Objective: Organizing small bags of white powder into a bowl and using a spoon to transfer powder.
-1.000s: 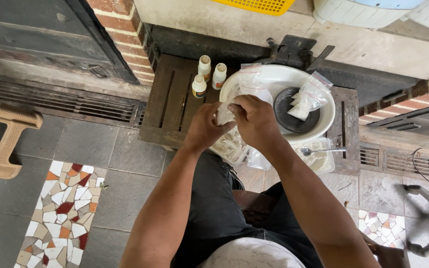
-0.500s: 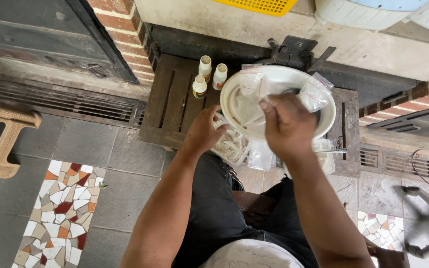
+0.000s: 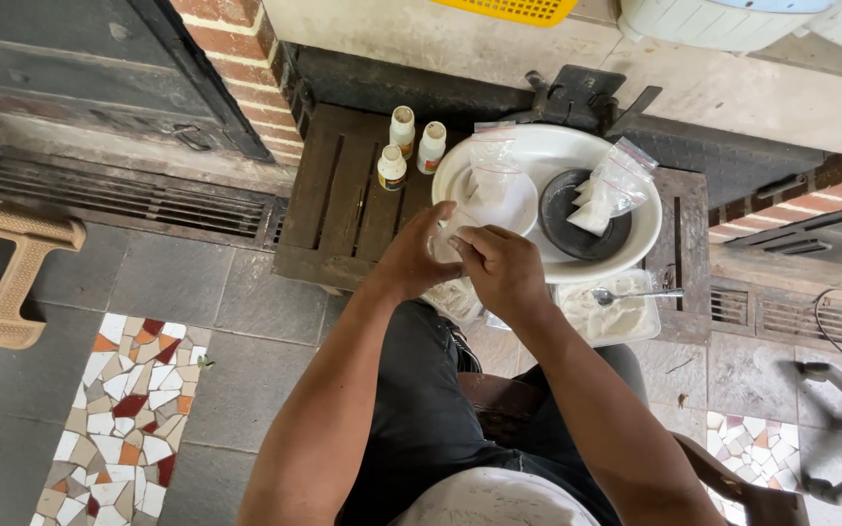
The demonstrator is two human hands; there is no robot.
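Head view: left hand [image 3: 411, 261] and right hand [image 3: 505, 270] together pinch a small bag [image 3: 448, 231] at bowl's [image 3: 548, 156] 7 o'clock rim.

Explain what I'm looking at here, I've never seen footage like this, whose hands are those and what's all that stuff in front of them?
One camera, worn on a person's head, looks straight down at their own two bare hands. The left hand and right hand meet over a small clear plastic bag, pinching it together. In front stands a dark slatted wooden crate carrying three small white bottles, a wide white basin holding a dark round dish and clear bags of white powder, and a clear tub with a metal spoon. Below are grey floor tiles.
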